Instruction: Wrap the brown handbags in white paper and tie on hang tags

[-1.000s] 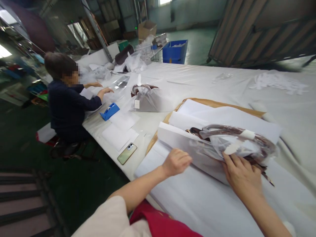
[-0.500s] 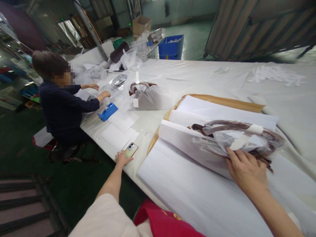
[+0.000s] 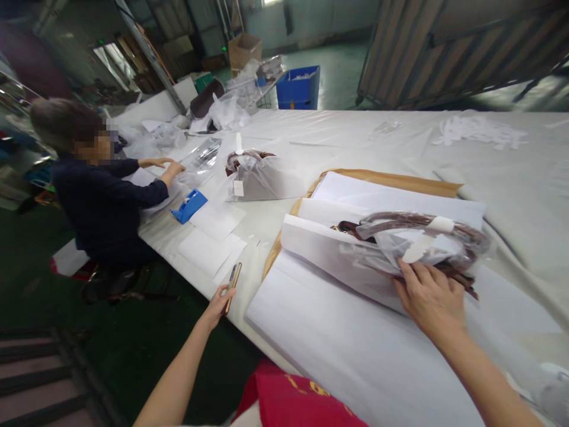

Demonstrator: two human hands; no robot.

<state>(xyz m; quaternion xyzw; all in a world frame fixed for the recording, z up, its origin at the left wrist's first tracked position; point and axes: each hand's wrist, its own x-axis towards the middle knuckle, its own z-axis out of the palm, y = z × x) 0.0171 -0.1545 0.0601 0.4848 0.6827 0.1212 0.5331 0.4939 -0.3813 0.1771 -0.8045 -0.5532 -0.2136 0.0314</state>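
Note:
My left hand is closed on a smartphone with a gold edge, which is tilted up on its side at the table's front edge. On the right, a handbag lies in white paper wrapping, with brown handles covered in clear plastic. My right hand grips the handbag's near side, its fingers curled against the plastic and a white paper tag. Part of the handbag is hidden behind that hand.
Large white sheets and brown paper lie under the handbag. Beyond stands another wrapped handbag. A blue tape dispenser and loose sheets lie to the left, near a seated co-worker. White strips are piled at the back right.
The smartphone, which lay flat under my left fingers, is now lifted and turned onto its edge in my left hand. My right hand stays on the handbag. The view has shifted slightly.

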